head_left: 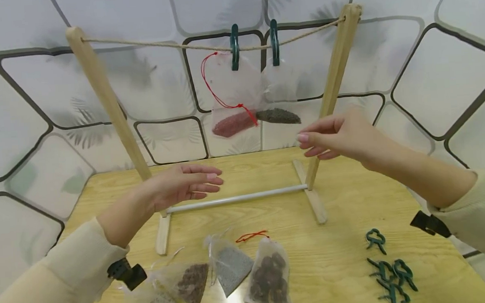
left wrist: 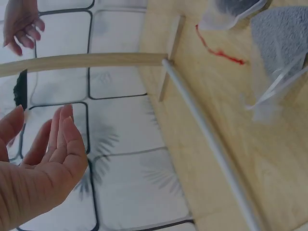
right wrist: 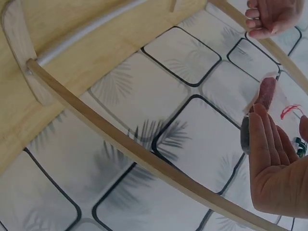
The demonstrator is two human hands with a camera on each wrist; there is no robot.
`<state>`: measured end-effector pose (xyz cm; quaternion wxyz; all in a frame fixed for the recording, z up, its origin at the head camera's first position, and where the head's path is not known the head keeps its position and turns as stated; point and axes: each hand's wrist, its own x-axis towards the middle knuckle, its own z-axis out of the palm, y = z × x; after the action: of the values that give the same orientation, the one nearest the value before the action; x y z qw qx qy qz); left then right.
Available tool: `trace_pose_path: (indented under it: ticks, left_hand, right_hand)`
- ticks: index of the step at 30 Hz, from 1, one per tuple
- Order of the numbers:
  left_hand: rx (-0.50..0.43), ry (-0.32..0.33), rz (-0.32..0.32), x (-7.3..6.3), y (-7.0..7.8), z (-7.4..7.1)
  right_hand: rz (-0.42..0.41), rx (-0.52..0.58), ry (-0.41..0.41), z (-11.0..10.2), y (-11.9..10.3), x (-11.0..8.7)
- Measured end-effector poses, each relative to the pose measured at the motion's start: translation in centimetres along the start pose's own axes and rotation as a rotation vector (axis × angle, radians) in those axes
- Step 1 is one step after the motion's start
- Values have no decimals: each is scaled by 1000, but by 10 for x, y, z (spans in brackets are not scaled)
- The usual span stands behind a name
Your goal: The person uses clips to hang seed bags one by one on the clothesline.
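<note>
Got two bags hanging off the line [head_left: 150,43], long axes running up and down, one clip each: the red bag [head_left: 234,124] with its filling slanting up rightward, and the dark bag [head_left: 281,116]. My right grip [head_left: 338,139] is near the dark bag, left grip [head_left: 186,186] lower left of the red one, both loose, thumbs and fingers apart. Four more bags [head_left: 269,278] and four loose clips [head_left: 376,240] on the tabletop [head_left: 339,265].

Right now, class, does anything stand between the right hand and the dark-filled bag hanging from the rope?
Nothing visible does. In the head view, a bare gap shows between the right hand and the dark-filled bag. The right wooden post passes behind the hand, and the pink-filled bag hangs beyond, to the left.
</note>
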<state>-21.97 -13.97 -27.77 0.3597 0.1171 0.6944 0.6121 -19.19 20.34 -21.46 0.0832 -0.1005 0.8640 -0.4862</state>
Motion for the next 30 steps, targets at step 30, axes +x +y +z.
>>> trace_pose_path:
  ticks: [30]
  left_hand:
    - [-188,-13,-242,56,-99,25]
  right_hand:
    - [552,372,-117,-47,174,6]
